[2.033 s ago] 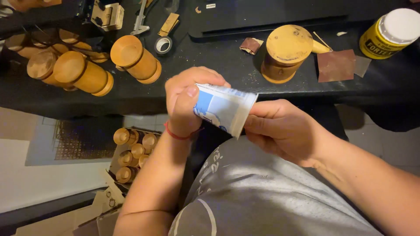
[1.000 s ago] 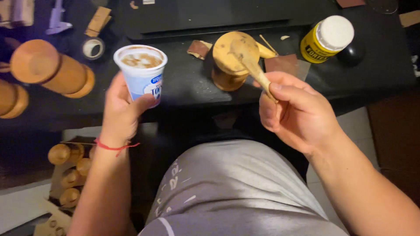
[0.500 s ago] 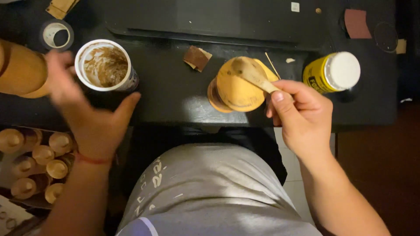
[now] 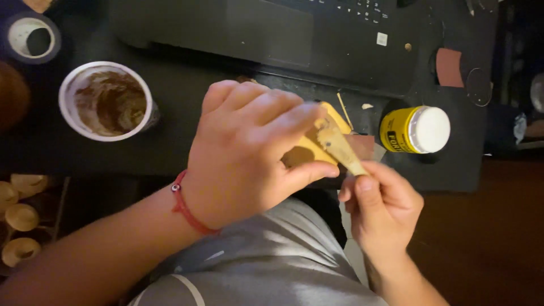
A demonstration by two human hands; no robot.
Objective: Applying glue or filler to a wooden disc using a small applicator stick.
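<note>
Change since a moment ago: left hand (image 4: pixel 249 153) has let go of the white cup (image 4: pixel 106 101) and moved right, now clamped over the yellow wooden cylinder (image 4: pixel 326 127) at frame centre. Grip there is clenched, fingers over the top, thumb underneath; most of the cylinder is hidden behind the hand.

Right hand (image 4: pixel 382 207) holds the wooden stick (image 4: pixel 339 148) in a pinch grip, lower right of centre. Stick tip, smeared with something pale, lies against the cylinder's exposed edge. A second ago the stick rested on the cylinder with no left hand near it.

The cup sits alone on the tabletop (image 4: pixel 187 96), upper left, brown residue inside. Yellow jar with white lid (image 4: pixel 415 130) stands on the right, apart from both hands. Tape roll (image 4: pixel 33 37) in the top-left corner. Laptop (image 4: pixel 317 39) along the top. Small wooden caps (image 4: pixel 20 218) at lower left, below the tabletop edge.

Judgement: the cup is done with for now; work has shifted to spreading with the stick on the steadied cylinder.
</note>
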